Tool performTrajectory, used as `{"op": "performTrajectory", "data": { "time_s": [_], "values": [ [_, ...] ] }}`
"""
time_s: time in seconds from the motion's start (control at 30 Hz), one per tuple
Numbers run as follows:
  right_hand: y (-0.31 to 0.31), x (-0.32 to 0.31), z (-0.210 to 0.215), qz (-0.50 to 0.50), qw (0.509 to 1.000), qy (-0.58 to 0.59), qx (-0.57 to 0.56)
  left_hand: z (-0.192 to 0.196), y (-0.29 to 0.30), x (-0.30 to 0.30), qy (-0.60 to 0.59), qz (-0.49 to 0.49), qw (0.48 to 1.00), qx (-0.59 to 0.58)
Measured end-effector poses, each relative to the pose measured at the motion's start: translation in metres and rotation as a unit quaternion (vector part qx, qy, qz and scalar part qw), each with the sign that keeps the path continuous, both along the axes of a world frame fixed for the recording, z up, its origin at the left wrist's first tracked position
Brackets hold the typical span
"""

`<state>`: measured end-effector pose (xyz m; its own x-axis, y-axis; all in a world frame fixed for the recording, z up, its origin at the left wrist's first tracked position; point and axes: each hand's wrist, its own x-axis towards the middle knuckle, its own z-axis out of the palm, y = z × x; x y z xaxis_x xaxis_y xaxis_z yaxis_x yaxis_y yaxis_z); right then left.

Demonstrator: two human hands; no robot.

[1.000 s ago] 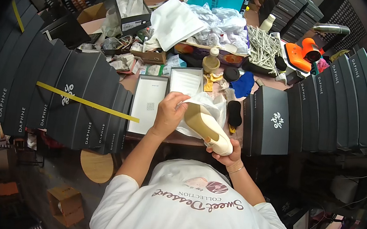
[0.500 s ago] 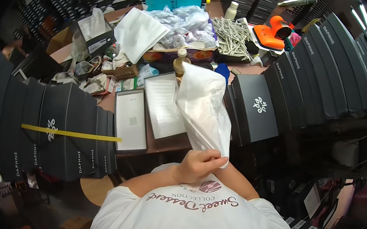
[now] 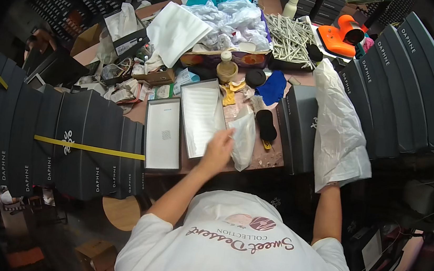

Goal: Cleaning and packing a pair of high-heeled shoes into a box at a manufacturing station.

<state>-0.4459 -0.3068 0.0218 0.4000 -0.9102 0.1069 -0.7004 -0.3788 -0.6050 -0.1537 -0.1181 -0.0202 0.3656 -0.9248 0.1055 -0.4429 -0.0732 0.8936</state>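
My left hand (image 3: 218, 150) is at the table's front, its fingers curled against the left edge of a small white wrapped bundle (image 3: 244, 141). What lies inside that bundle is hidden. On the right, a long crumpled white bag (image 3: 340, 130) covers my raised right hand, so only the forearm (image 3: 329, 216) shows below its mouth. Left of my left hand lie two open dark-edged box parts: a bare white-lined one (image 3: 164, 138) and one with white tissue paper (image 3: 203, 114) in it.
Stacked dark shoe boxes stand left (image 3: 86, 143) and right (image 3: 298, 128). Behind the bundle are a black-headed brush (image 3: 267, 124), a blue cloth (image 3: 271, 88) and a bottle (image 3: 226, 68). Farther back are a tray of white sticks (image 3: 290, 40) and an orange tool (image 3: 341, 36).
My hands, close together before, are now apart. The white bag has moved right over my right hand, and my left hand has moved forward to the small bundle, which now shows on the table.
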Motion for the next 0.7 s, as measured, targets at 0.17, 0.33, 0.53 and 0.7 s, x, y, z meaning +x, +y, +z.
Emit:
{"op": "performTrajectory", "data": {
  "time_s": [0.17, 0.33, 0.53, 0.7],
  "values": [
    [-0.012, -0.045, -0.054, 0.031, 0.946, 0.309, -0.087, -0.101, -0.041, 0.06, -0.164, 0.107, 0.962, 0.19],
    [0.041, -0.077, -0.015, 0.06, 0.896, 0.433, -0.078, -0.16, -0.061, 0.094, -0.137, 0.21, 0.924, 0.289],
    [0.12, -0.027, 0.091, 0.26, 0.907, 0.085, 0.321, -0.094, -0.019, 0.122, 0.27, 0.153, 0.951, -0.007],
    [0.119, 0.149, 0.028, 0.272, 0.951, -0.078, 0.129, -0.054, 0.029, 0.151, 0.445, 0.167, 0.876, -0.083]
  ]
}}
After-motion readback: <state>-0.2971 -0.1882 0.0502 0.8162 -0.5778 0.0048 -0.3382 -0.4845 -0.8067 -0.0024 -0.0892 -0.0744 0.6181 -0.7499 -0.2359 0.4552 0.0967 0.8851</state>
